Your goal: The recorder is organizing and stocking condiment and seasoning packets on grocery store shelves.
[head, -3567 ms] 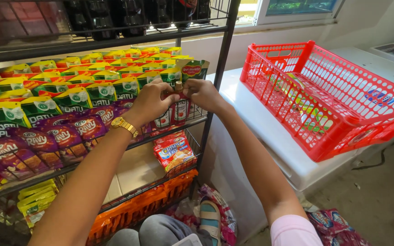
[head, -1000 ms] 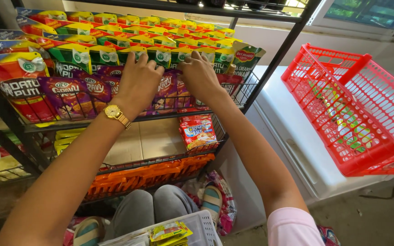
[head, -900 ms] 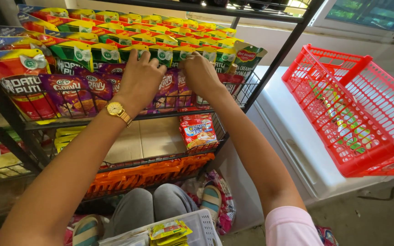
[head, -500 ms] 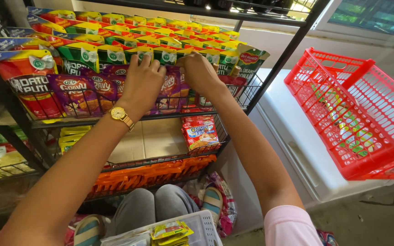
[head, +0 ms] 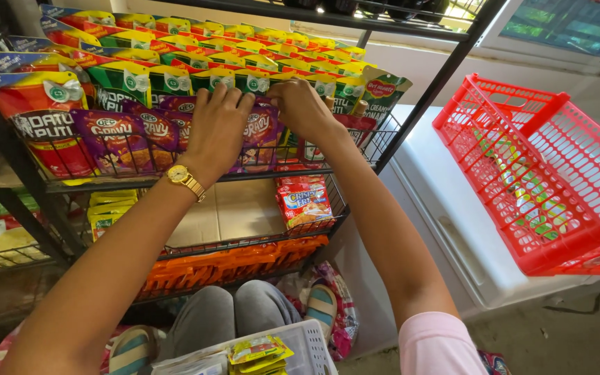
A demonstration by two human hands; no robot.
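A white basket (head: 300, 344) with yellow packets sits on the lap; above it the left hand (head: 217, 128) lies fingers together on the purple sachets (head: 140, 135) in the shelf's (head: 175, 182) front row. The right hand (head: 303, 107) pinches a sachet just beside it, so straightening the row seems in hand; next, seat that sachet upright

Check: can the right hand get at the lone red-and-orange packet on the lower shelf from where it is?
Probably yes. The right hand is on the purple packets one shelf up, and the red-and-orange packet lies almost straight below it, alone on the cardboard-lined shelf. Only the low wire rail fronts that opening.
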